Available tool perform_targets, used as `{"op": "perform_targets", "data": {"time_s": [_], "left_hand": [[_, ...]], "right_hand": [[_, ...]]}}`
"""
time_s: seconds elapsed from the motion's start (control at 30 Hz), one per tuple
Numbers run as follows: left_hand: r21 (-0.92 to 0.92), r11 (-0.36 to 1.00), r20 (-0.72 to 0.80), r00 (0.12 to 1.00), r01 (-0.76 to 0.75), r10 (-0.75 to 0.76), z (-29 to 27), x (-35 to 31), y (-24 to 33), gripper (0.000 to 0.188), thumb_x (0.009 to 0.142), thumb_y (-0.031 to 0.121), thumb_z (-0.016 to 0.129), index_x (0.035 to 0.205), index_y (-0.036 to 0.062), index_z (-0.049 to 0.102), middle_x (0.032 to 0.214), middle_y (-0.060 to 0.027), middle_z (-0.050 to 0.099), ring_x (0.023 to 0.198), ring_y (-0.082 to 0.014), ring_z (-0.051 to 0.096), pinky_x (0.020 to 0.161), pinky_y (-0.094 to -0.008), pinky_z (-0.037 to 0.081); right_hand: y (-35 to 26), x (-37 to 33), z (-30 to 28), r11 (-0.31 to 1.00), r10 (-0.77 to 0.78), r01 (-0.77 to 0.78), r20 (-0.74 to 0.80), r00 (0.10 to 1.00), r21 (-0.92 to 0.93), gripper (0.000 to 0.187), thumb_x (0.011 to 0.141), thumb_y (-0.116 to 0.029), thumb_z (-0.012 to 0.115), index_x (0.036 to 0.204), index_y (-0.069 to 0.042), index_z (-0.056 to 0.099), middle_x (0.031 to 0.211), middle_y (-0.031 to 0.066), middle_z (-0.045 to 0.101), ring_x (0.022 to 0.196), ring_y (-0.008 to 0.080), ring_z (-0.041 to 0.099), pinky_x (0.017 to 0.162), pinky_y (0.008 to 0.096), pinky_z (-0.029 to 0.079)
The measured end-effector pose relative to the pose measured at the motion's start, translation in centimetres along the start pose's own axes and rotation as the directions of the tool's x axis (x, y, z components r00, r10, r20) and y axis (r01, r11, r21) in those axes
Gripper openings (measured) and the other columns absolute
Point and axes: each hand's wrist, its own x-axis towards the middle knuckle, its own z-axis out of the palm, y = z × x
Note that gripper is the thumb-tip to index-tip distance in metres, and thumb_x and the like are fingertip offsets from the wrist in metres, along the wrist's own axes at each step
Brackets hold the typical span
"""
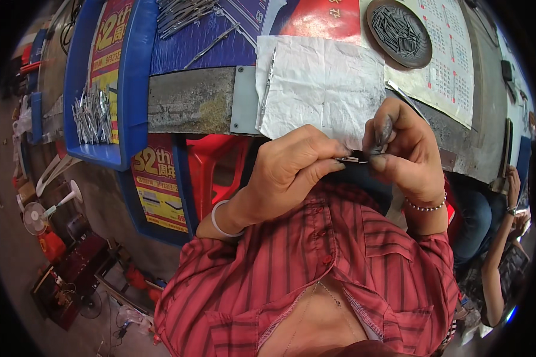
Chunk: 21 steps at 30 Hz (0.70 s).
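Observation:
My left hand (298, 159) is closed in a pinch around a slender metal piece (351, 159), whose short end shows beyond the fingertips. My right hand (408, 152) meets that end with thumb and fingers pressed together. Dark grey stains mark its fingertips, and they hide what they grip. Both hands are held just off the bench's near edge, in front of a white cloth (324, 83). A thin silvery metal tool (268, 80) lies lengthwise along the cloth's left side. Beyond my right hand, a round brown dish (423, 50) holds many small grey metal pins (393, 30).
A blue tray (134, 89) with a bundle of metal tools (92, 119) stands at the left. More such tools (184, 13) lie at the far side on blue printed sheet. Another blue tray (187, 208) sits lower. A person's arm (497, 262) shows at the right.

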Motion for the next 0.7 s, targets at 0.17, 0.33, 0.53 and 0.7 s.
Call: {"op": "perform_targets", "data": {"time_s": [0.17, 0.33, 0.53, 0.7], "left_hand": [[-0.01, 1.0, 0.004, 1.0, 0.005, -0.004, -0.11, -0.09, -0.1, 0.016, 0.08, -0.001, 0.066, 0.096, -0.0008, 0.063, 0.085, -0.0098, 0.064, 0.072, -0.0172, 0.062, 0.064, -0.0252, 0.048], [-0.018, 1.0, 0.009, 1.0, 0.019, -0.019, -0.23, -0.14, -0.05, 0.015, 0.08, -0.001, 0.066, 0.095, -0.0009, 0.063, 0.084, -0.0095, 0.064, 0.072, -0.0169, 0.062, 0.063, -0.0253, 0.048], [0.039, 0.999, -0.003, 1.0, -0.002, 0.002, -0.22, -0.42, -0.19, 0.016, 0.078, -0.001, 0.067, 0.094, -0.0005, 0.063, 0.08, -0.0104, 0.062, 0.069, -0.0192, 0.061, 0.06, -0.0269, 0.047], [0.283, 0.947, -0.027, 0.985, -0.154, 0.168, 0.11, -0.77, -0.52, 0.024, 0.07, -0.001, 0.068, 0.093, 0.0022, 0.063, 0.076, -0.0086, 0.056, 0.063, -0.022, 0.057, 0.053, -0.0306, 0.046]], "right_hand": [[0.2, 0.15, -0.03, 0.999, -0.043, 0.043, -0.011, 0.999, -0.017, 0.024, 0.071, 0.002, 0.058, 0.093, -0.002, 0.047, 0.083, -0.0005, 0.044, 0.073, 0.0058, 0.043, 0.064, 0.0185, 0.037], [0.35, 0.27, 0.04, 0.999, -0.037, 0.037, 0.002, 0.999, -0.015, 0.024, 0.071, 0.002, 0.057, 0.092, -0.002, 0.047, 0.084, -0.0002, 0.044, 0.074, 0.0059, 0.043, 0.066, 0.0184, 0.037], [0.43, 0.37, 0.07, 1.0, -0.004, 0.004, 0.023, 1.0, -0.03, 0.023, 0.072, 0.002, 0.057, 0.092, -0.002, 0.047, 0.084, -0.0004, 0.044, 0.075, 0.006, 0.043, 0.066, 0.0185, 0.037], [0.63, -0.34, 0.53, 0.955, 0.007, 0.005, 0.039, 0.999, -0.295, 0.019, 0.075, 0.004, 0.054, 0.091, -0.003, 0.046, 0.083, -0.0014, 0.044, 0.072, 0.0057, 0.041, 0.065, 0.019, 0.036]]}}
